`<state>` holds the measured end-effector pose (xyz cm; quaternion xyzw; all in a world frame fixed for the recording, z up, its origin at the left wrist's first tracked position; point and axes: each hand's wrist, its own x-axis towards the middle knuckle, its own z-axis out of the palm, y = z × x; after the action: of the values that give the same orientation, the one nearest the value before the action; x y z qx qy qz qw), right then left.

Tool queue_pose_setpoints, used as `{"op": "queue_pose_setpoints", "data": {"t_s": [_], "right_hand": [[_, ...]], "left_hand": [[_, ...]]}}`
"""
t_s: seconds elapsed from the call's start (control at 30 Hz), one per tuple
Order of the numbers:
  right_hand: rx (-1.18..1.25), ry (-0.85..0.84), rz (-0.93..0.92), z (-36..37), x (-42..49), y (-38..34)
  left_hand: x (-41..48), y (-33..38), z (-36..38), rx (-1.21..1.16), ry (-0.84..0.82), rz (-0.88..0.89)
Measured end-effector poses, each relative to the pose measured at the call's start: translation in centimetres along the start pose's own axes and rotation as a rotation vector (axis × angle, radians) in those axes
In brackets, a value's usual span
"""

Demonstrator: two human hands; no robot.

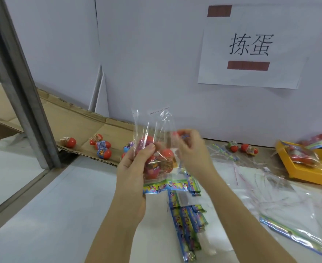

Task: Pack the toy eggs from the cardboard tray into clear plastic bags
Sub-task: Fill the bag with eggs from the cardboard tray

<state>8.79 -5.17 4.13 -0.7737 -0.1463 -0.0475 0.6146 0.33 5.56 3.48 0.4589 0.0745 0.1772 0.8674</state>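
My left hand (135,168) grips a clear plastic bag (154,128) held upright above the table, with red toy eggs (166,158) inside it. My right hand (192,150) is beside the bag's right edge and pinches a red toy egg (180,134) at the bag's side. Several more toy eggs (103,147) lie loose on the flattened cardboard tray (91,120) at the back left. Two more eggs (241,147) lie on the table by the wall to the right.
A metal post (21,82) stands at the left. A yellow tray (308,168) with filled bags sits at the right. Empty clear bags with printed headers (289,224) and stacks of printed header cards (188,224) lie on the white table. A paper sign (251,46) hangs on the wall.
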Motion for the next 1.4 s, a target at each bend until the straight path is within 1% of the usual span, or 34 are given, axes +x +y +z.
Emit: {"op": "queue_pose_setpoints", "data": {"t_s": [0.03,0.07,0.1,0.13,0.2,0.23,0.3,0.33,0.4,0.5,0.57,0.7,0.83,0.93,1.0,1.03,1.1,1.17,1.2,1.23,1.37,1.4], "right_hand": [[0.113,0.061,0.004,-1.0,0.1,-0.9],[0.204,0.099,-0.034,-2.3,0.2,-2.0],[0.243,0.108,-0.105,-3.4,-0.1,-3.3],[0.276,0.074,-0.190,-4.4,-0.4,-4.3],[0.253,-0.002,-0.341,-5.4,-1.1,-5.9],[0.193,-0.022,-0.398,-5.6,-1.4,-6.3],[-0.032,-0.027,-0.458,-5.6,-1.9,-6.8],[-0.154,-0.018,-0.455,-5.7,-2.1,-6.9],[-0.326,-0.006,-0.420,-6.0,-2.2,-6.8],[-0.470,-0.053,-0.399,-6.7,-2.4,-6.9],[-0.521,-0.106,-0.392,-7.2,-2.6,-6.9],[-0.466,-0.208,-0.339,-8.0,-2.7,-7.1],[-0.486,-0.271,-0.300,-8.4,-2.6,-6.9],[-0.404,-0.225,-0.316,-8.4,-2.6,-6.9],[-0.289,-0.187,-0.321,-8.4,-2.6,-6.8],[-0.224,-0.193,-0.293,-8.4,-2.6,-6.7],[-0.141,-0.278,-0.169,-8.6,-2.4,-6.4],[-0.176,-0.432,-0.050,-8.3,-2.3,-6.0],[-0.185,-0.481,-0.031,-7.9,-2.2,-5.7],[-0.176,-0.481,-0.036,-7.4,-2.2,-5.5],[0.023,-0.346,-0.070,-5.5,-2.0,-4.9],[0.040,-0.327,-0.095,-5.3,-1.9,-4.8]], "left_hand": [[0.1,-0.1,0.0,0.020,0.005,-0.001],[0.1,-0.2,0.0,0.053,0.003,0.007],[0.0,-0.3,0.0,0.100,-0.008,0.023],[-0.1,-0.4,0.1,0.146,-0.022,0.042],[-0.4,-0.7,0.3,0.206,-0.068,0.076],[-0.6,-0.8,0.5,0.222,-0.093,0.088],[-0.8,-1.0,0.7,0.247,-0.117,0.105],[-0.9,-1.1,0.7,0.258,-0.123,0.116],[-1.0,-1.2,0.7,0.272,-0.146,0.132],[-1.2,-1.1,0.8,0.252,-0.212,0.146],[-1.4,-1.0,0.9,0.272,-0.264,0.158],[-1.5,-1.0,0.9,0.282,-0.283,0.174],[-1.5,-1.1,1.0,0.264,-0.287,0.172],[-1.5,-1.2,0.9,0.254,-0.294,0.160],[-1.4,-1.2,0.8,0.258,-0.289,0.149],[-1.4,-1.3,0.8,0.251,-0.283,0.145],[-1.4,-1.2,0.8,0.234,-0.271,0.144],[-1.3,-1.1,0.8,0.229,-0.256,0.144],[-1.4,-1.1,0.8,0.222,-0.249,0.142],[-1.4,-1.1,0.9,0.212,-0.243,0.138],[-1.3,-1.1,0.9,0.169,-0.220,0.114],[-1.3,-1.1,0.9,0.173,-0.217,0.106]]}}
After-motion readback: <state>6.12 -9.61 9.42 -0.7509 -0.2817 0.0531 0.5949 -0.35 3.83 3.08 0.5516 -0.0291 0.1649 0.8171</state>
